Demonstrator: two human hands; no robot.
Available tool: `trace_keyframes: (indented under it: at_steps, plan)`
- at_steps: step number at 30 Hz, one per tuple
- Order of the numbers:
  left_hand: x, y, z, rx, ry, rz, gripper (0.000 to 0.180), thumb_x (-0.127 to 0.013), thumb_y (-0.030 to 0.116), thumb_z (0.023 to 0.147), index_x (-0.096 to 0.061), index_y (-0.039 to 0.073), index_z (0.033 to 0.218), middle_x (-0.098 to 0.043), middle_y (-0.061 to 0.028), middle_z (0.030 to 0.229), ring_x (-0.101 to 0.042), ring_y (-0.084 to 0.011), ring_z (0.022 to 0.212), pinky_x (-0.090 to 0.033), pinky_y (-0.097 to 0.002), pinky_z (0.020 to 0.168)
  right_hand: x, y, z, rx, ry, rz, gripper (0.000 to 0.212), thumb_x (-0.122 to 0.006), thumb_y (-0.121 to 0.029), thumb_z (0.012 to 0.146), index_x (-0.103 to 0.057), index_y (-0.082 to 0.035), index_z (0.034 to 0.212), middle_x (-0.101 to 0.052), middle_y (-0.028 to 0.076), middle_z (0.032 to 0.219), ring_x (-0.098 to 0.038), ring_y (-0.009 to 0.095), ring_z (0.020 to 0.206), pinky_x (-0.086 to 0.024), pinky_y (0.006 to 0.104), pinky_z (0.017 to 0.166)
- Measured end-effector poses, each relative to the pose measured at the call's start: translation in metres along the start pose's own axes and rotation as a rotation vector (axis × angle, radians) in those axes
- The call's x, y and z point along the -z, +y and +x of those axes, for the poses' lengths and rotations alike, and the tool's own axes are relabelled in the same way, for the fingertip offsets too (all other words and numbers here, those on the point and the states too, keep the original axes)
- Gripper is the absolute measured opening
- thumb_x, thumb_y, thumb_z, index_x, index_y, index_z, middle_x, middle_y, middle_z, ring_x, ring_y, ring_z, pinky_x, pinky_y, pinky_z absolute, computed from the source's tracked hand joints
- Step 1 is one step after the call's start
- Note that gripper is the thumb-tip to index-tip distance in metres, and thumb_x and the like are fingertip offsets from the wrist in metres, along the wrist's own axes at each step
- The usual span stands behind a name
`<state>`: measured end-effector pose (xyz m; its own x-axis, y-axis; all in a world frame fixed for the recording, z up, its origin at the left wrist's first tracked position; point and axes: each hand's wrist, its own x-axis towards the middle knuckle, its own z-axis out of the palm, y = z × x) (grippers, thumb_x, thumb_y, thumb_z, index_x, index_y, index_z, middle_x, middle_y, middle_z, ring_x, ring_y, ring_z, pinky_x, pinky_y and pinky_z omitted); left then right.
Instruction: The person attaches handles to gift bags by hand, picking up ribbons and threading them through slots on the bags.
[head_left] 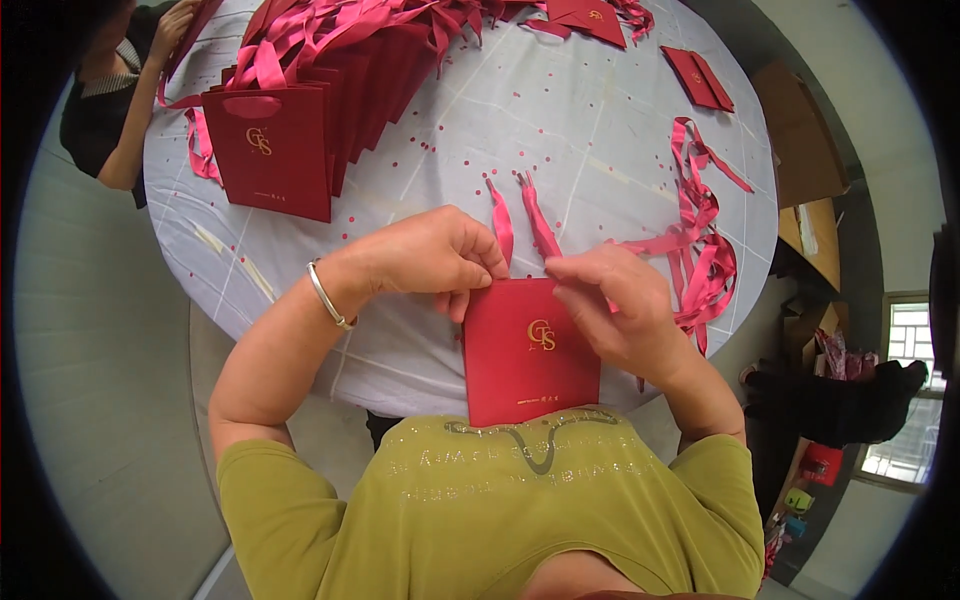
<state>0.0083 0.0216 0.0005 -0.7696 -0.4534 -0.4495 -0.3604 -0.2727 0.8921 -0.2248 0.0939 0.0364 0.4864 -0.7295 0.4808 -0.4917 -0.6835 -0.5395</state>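
A flat red paper bag (530,370) with a gold emblem lies in front of me, its lower end against my shirt. My left hand (440,255) is closed on its top left corner, thumb and forefinger pinched together. At the top right, my right hand (625,305) has its thumb on the bag's front and its forefinger at the upper edge. One pink ribbon (541,222) runs down to the right fingertips. A second pink ribbon (502,225) reaches the bag's top beside my left fingers. Both ribbons' far ends lie on the cloth.
Many red bags with pink ribbon handles (268,150) stand in a row at the far left. Loose pink ribbons (705,262) are heaped at the right. Folded red bags (697,78) lie at the far right. Small red dots litter the white tablecloth (440,350). A co-worker's arm (135,125) shows at upper left.
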Motion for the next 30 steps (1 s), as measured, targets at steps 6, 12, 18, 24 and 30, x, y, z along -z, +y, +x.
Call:
trace_keyframes:
  at_steps: [6,12,18,24,30]
  plan:
    - [0.002,0.0,0.001,-0.002,-0.03,0.026,0.015,-0.058,0.002,0.091,-0.065,-0.002,0.104,-0.065,-0.0038,0.075,-0.061,-0.009,0.054,-0.046,-0.0215,0.048,-0.023,0.006,-0.011,-0.007,-0.065,0.03,0.021,-0.074,0.001,0.071,-0.064,-0.004,0.089,-0.063,0.011,0.078,-0.063,0.027,0.067,-0.05,0.0354,0.058]
    - [-0.001,0.001,-0.001,0.004,0.003,0.041,0.01,-0.06,0.003,0.091,-0.066,-0.001,0.098,-0.062,-0.0012,0.071,-0.056,-0.0068,0.052,-0.042,-0.0212,0.047,-0.033,0.006,-0.011,0.03,-0.069,-0.05,0.019,-0.076,-0.002,0.071,-0.064,-0.005,0.087,-0.062,0.008,0.075,-0.062,0.024,0.065,-0.049,0.0349,0.054]
    - [-0.004,-0.002,0.001,-0.056,0.03,0.046,0.007,-0.062,0.003,0.09,-0.066,0.0,0.093,-0.062,-0.0001,0.069,-0.053,-0.0056,0.051,-0.04,-0.0219,0.047,-0.038,0.002,-0.009,0.039,-0.091,-0.17,0.015,-0.074,-0.005,0.074,-0.062,-0.005,0.084,-0.059,0.007,0.073,-0.061,0.024,0.062,-0.048,0.0353,0.052]
    - [-0.005,-0.002,0.001,-0.05,0.057,0.056,0.007,-0.062,0.004,0.089,-0.066,0.0,0.092,-0.063,0.0,0.07,-0.051,-0.0049,0.051,-0.04,-0.0219,0.048,-0.039,-0.006,-0.005,-0.001,-0.183,-0.272,0.012,-0.068,-0.004,0.074,-0.056,-0.004,0.076,-0.056,0.009,0.07,-0.061,0.026,0.06,-0.049,0.0369,0.051]
    - [-0.011,-0.002,0.003,-0.05,0.111,0.076,0.006,-0.063,0.002,0.087,-0.067,0.0,0.089,-0.062,0.0002,0.068,-0.051,-0.0045,0.052,-0.04,-0.0221,0.048,-0.049,-0.026,0.004,-0.071,-0.35,-0.488,0.011,-0.064,0.0,0.073,-0.054,-0.004,0.075,-0.055,0.012,0.068,-0.058,0.03,0.055,-0.048,0.039,0.049]
